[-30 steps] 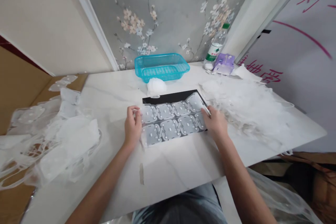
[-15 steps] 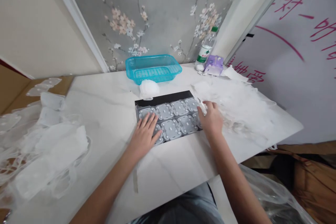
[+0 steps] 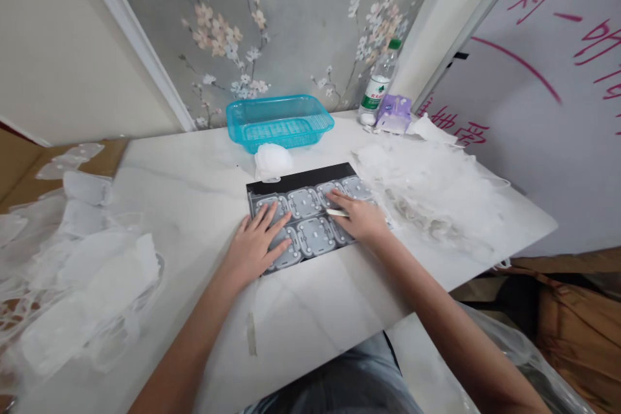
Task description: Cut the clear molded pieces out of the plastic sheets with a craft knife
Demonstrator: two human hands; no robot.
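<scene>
Left hand lay spread open, pinning the moulded plastic sheet flat; right hand held a slim white tool.

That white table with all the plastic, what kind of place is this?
Probably a home workspace: a marble-look table heaped with clear plastic film, a blue plastic basket, and a water bottle.

One left hand, one right hand, one black sheet, at least seven plastic pads, one blue basket, one water bottle, one purple tissue box.
</scene>
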